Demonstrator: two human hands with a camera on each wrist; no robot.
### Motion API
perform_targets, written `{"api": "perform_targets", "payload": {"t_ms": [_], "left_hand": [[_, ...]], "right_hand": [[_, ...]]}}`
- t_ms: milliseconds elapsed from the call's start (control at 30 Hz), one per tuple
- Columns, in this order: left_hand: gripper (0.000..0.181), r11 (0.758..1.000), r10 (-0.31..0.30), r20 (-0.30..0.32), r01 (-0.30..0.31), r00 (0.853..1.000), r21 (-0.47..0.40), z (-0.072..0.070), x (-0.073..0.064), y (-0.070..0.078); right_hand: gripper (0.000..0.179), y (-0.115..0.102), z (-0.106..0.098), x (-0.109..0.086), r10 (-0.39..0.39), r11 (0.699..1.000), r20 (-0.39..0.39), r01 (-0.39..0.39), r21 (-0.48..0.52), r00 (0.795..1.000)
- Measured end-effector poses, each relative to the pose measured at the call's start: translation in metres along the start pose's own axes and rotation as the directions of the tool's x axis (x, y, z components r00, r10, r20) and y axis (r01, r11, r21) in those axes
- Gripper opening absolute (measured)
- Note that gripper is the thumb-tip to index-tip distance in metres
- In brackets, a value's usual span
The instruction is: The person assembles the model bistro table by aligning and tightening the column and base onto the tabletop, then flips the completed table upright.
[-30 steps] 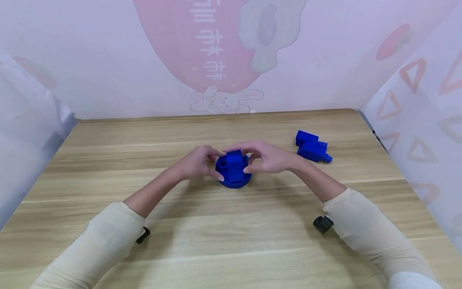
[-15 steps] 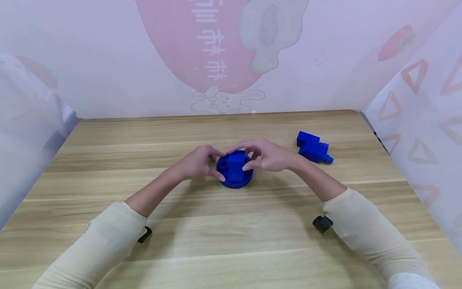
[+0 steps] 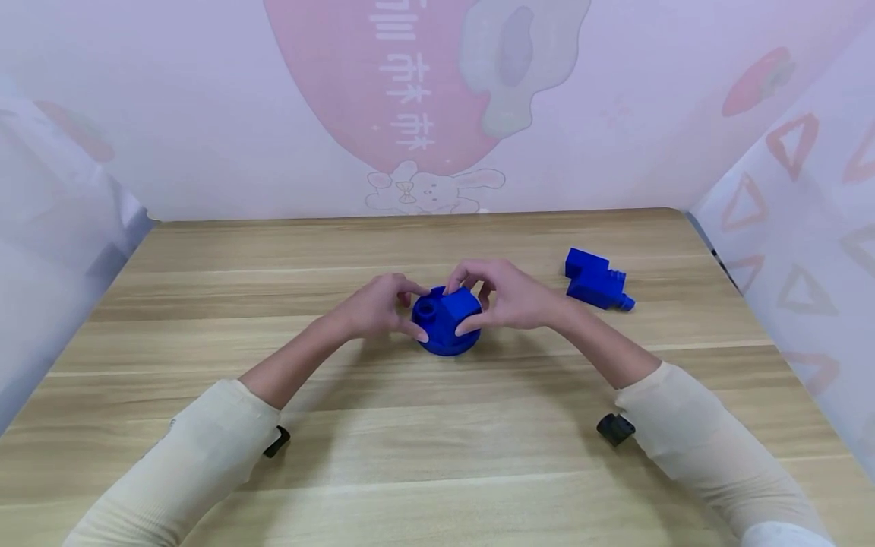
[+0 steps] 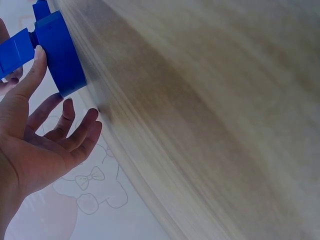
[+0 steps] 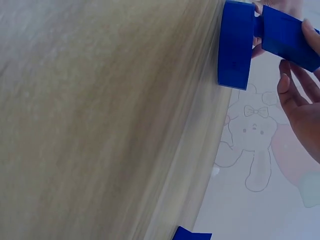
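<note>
A round blue base (image 3: 444, 348) lies on the wooden table in the head view, with a short ring-shaped stub on its left part. My left hand (image 3: 377, 308) pinches its left rim between thumb and index finger; the other fingers spread loosely below in the left wrist view. Above the base, a blue rectangular block (image 5: 287, 37) leans over to the right, joined to it by a narrow neck. My right hand (image 3: 516, 296) grips this block, thumb on the near side and fingers on the far side, partly covering it.
Another blue piece (image 3: 596, 281), blocky with a stepped, knobbed end, lies on the table to the right. Small black devices (image 3: 615, 429) sit at both forearms. Beyond the table's back edge (image 3: 307, 220) stands a printed wall covering (image 3: 239, 114), with side walls left and right.
The block has tipped from roughly upright to leaning right on the base, moved by my right hand. My left hand keeps its hold on the rim; the head view has shifted slightly.
</note>
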State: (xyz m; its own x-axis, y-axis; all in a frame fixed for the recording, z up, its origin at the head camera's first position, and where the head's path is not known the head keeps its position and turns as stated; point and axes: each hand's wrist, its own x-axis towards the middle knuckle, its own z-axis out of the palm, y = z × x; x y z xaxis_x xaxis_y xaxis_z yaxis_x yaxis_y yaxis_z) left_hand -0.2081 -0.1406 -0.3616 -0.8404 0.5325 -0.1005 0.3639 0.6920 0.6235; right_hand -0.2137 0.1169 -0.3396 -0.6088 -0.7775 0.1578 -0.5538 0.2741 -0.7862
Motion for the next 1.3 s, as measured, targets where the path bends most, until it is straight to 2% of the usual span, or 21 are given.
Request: {"api": "perform_targets", "payload": {"t_ms": [233, 367, 500, 667, 833, 967, 1133, 1300], "left_hand": [[0.070, 1.000, 0.009, 0.000, -0.009, 1.000, -0.006, 0.000, 0.001, 0.000], [0.070, 1.000, 0.016, -0.008, -0.016, 1.000, -0.006, 0.000, 0.001, 0.000], [0.070, 1.000, 0.018, -0.008, -0.018, 1.000, -0.013, 0.000, 0.000, -0.001], [0.070, 1.000, 0.003, 0.004, -0.003, 1.000, -0.015, -0.001, -0.001, 0.001], [0.070, 1.000, -0.006, 0.015, 0.006, 1.000, -0.009, 0.000, 0.000, 0.001], [0.070, 1.000, -0.002, 0.015, 0.002, 1.000, -0.010, 0.000, 0.000, 0.000], [0.070, 1.000, 0.003, 0.009, -0.003, 1.000, -0.014, 0.000, 0.000, 0.000], [0.071, 1.000, -0.004, 0.011, 0.004, 1.000, -0.015, -0.001, 0.000, 0.001]], "right_hand": [[0.039, 0.000, -0.003, -0.005, -0.024, 1.000, -0.009, 0.024, -0.013, 1.000], [0.038, 0.001, 0.000, -0.004, -0.032, 0.998, -0.057, 0.029, -0.051, 0.998], [0.045, 0.001, 0.003, -0.003, -0.052, 0.995, -0.094, 0.044, -0.089, 0.994], [0.058, 0.001, 0.003, -0.004, -0.076, 0.993, -0.022, 0.073, -0.097, 0.997], [0.059, 0.003, -0.002, -0.009, -0.062, 0.995, 0.097, 0.069, -0.065, 0.993], [0.058, 0.005, -0.005, -0.011, -0.075, 0.996, 0.153, 0.081, -0.034, 0.985], [0.054, 0.007, -0.005, -0.011, -0.070, 0.997, 0.157, 0.071, -0.006, 0.985], [0.050, 0.008, -0.003, -0.008, -0.043, 0.999, 0.093, 0.043, 0.004, 0.995]]}}
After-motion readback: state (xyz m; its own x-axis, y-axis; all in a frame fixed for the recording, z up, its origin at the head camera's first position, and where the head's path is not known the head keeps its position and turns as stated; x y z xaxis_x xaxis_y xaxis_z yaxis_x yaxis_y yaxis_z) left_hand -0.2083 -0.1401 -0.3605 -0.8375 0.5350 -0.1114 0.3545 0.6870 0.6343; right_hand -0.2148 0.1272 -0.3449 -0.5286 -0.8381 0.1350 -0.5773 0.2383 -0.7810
